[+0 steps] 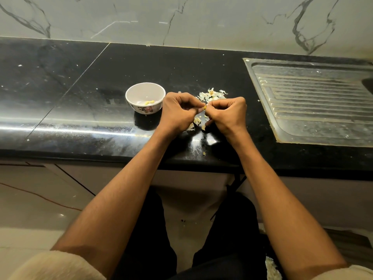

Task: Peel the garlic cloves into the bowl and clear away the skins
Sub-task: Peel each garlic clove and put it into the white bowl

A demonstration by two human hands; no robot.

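Two pale fleecy sleeves (pixel 58 265), pushed back to the elbows, sit closest to the lens, with dark trousers (pixel 153 239) between them and bare forearms reaching out over the edge of the black bench (pixel 80 81). On the floor below the bench edge, beside the right trouser leg, lies a small heap of pale scraps (pixel 272 267).

The bowl (pixel 145 98) serves as the landmark: white, with a flower pattern on its outer wall, standing upright on the bench. Inside it, on the bottom, rest a few yellowish peeled cloves (pixel 149 102).

Just right of the bowl, nearly touching its rim, is the left hand (pixel 179 112), fingers curled in and thumb and forefinger pinched on a small garlic clove (pixel 205 107). The right hand (pixel 228 115) meets it from the far side of the clove, its fingers likewise curled and nipping the same clove, so both hands hold it raised a little above the bench.

Farther right of the bowl and behind the hands lies a loose scatter of papery skins (pixel 212 94) on the bench. More skin flakes (pixel 196 120) lie beneath and between the two hands, on the nearer side.

Well to the right of the bowl, a ribbed steel draining board (pixel 314 102) is set into the bench. Behind the bowl rises a marble-veined wall (pixel 181 19).
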